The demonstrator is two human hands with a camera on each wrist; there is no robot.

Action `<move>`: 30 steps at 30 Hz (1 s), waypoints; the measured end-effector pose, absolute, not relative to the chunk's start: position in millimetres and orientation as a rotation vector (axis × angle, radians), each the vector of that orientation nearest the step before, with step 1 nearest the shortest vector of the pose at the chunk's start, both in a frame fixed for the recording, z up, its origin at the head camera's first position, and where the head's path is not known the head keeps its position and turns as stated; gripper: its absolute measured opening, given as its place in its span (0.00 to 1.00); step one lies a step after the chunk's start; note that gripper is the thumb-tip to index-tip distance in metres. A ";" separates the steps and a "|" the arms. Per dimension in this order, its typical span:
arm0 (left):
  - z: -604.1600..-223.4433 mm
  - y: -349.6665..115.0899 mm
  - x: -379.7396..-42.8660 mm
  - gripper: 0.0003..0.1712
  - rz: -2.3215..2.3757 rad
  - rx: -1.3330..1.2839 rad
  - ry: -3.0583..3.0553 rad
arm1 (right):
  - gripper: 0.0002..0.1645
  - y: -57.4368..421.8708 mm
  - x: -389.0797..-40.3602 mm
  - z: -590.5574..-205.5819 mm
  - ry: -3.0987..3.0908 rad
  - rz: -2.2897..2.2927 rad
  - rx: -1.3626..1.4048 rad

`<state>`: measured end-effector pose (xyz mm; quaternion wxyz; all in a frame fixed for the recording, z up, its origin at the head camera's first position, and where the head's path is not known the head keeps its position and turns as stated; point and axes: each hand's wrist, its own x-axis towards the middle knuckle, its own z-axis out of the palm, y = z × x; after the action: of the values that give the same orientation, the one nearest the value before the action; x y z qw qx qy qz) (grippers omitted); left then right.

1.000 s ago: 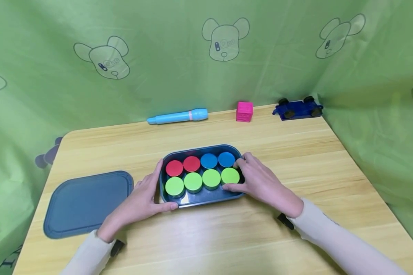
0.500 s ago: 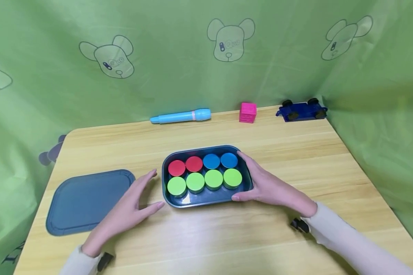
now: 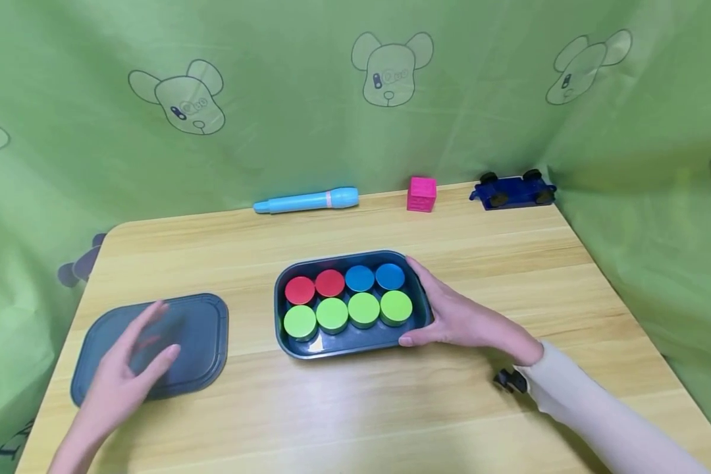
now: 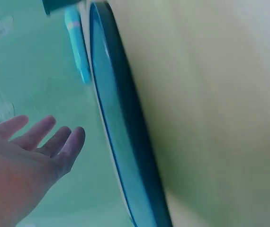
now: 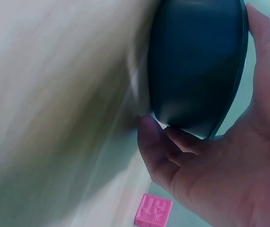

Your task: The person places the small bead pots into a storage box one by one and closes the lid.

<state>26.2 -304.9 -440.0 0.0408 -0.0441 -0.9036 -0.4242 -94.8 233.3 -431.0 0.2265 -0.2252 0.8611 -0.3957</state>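
Note:
A dark blue rectangular box [image 3: 355,343] with rounded corners sits on the table, holding two red discs, two blue discs and several thick green discs [image 3: 332,315]. My right hand [image 3: 459,319] grips its right end, thumb at the front corner and fingers wrapped round the back corner. In the right wrist view, curled fingers [image 5: 156,151] press against the box's outer wall [image 5: 196,71]. To the left lies a flat dark blue lid [image 3: 204,355]. Over it hovers my left hand [image 3: 115,385], thumb and fingers spread, holding nothing; the left wrist view shows the lid edge-on beyond the fingers.
Along the table's back edge lie a light blue pen-shaped toy [image 3: 308,201], a pink cube [image 3: 421,194] and a dark blue toy car chassis [image 3: 514,191] with black wheels. A green curtain [image 3: 302,118] with bear outlines hangs behind and at both sides.
My left hand has let go of the box's left end and moved left over the lid. My right hand has shifted from the front right green disc to the box's right end.

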 end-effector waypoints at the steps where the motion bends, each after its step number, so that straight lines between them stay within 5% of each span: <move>1: -440.9 -311.9 28.8 0.47 -1.295 -0.113 -2.759 | 0.83 233.1 -94.8 -430.8 2.371 -1.092 -0.619; 12: -453.4 -386.3 46.5 0.42 -1.242 0.257 -2.874 | 0.83 231.5 -96.4 -434.3 2.372 -1.100 -0.621; 24: -473.4 -429.9 52.8 0.40 -1.034 0.334 -2.838 | 0.84 229.4 -98.0 -437.1 2.350 -1.143 -0.662; 30: -475.3 -442.9 45.6 0.29 -1.146 0.293 -2.870 | 0.83 229.9 -94.7 -434.7 2.325 -1.178 -0.637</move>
<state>45.6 -442.9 -475.3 0.0188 0.0945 -0.9243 -0.3692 -94.7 229.9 -434.7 0.2272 -0.2313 0.8439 -0.4275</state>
